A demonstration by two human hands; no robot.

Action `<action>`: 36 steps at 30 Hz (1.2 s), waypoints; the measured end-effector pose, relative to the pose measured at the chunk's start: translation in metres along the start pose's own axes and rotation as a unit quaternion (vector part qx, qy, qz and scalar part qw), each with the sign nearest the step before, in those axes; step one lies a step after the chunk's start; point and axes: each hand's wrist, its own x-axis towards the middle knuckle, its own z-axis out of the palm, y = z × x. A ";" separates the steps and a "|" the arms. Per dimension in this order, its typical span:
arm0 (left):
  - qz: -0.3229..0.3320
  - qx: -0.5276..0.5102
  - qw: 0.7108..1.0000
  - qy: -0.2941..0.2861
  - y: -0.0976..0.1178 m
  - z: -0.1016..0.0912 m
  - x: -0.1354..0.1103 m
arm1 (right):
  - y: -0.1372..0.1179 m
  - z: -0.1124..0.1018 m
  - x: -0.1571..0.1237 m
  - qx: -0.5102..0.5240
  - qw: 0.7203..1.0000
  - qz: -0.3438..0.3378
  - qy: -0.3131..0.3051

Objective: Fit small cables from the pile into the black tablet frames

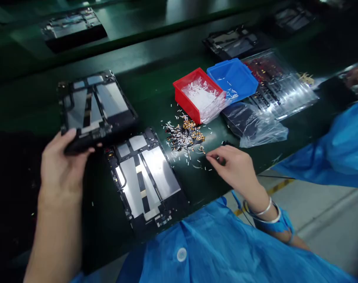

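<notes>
My left hand grips the near edge of a stack of opened tablets, thumb on top and fingers underneath. Just to the right and nearer me, another opened tablet lies on the green bench, its silvery battery panels and dark ribbon cable facing up. My right hand is closed in a pinch at the edge of a loose pile of small parts. That pile mixes short white strips, gold-coloured pieces and thin dark wires. Whatever sits between the right fingertips is too small to make out.
A red bin of white strips and a blue bin stand behind the pile. Plastic bags and a clear tray lie to their right. More opened tablets sit farther back. Another person's blue sleeve reaches in at right.
</notes>
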 end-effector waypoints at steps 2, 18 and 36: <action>-0.009 0.023 1.000 -0.008 0.004 0.018 0.035 | -0.008 0.004 -0.004 -0.025 0.998 -0.038 -0.048; 0.251 0.230 0.934 -0.106 -0.022 0.020 0.070 | -0.046 0.009 0.017 -0.226 0.952 0.055 -0.199; -0.136 0.103 0.791 -0.588 -0.045 0.037 -0.074 | -0.070 -0.015 0.035 -0.038 0.951 -0.278 0.130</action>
